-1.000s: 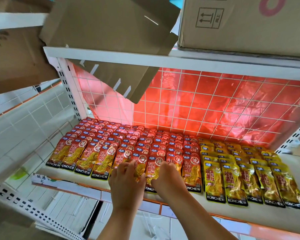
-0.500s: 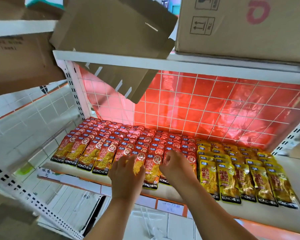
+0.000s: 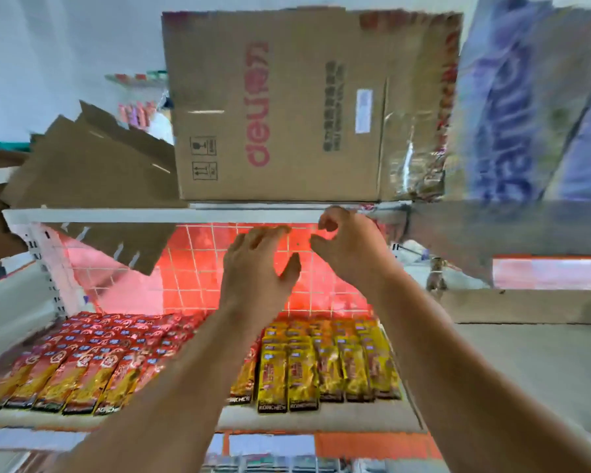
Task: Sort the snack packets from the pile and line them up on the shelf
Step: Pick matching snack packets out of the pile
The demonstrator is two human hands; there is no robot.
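Observation:
Rows of red snack packets (image 3: 93,349) lie lined up on the left of the white shelf (image 3: 321,419), and rows of yellow packets (image 3: 325,363) lie to their right. Both hands are raised well above the packets, close under the edge of the upper shelf (image 3: 151,216). My left hand (image 3: 258,268) has its fingers stretched out and holds nothing. My right hand (image 3: 350,247) has loosely curled fingers just below the upper shelf edge, and nothing shows between them. The view is blurred by motion.
A large cardboard box (image 3: 280,107) stands on the upper shelf. Flattened cardboard sheets (image 3: 93,165) lean at its left, one hanging down past the shelf edge. A red wire-grid back panel (image 3: 198,268) closes the shelf behind. The shelf's right part (image 3: 509,370) is bare.
Both hands have lifted off the front row of packets and risen to the upper shelf edge. The view has tilted upward, showing the big box.

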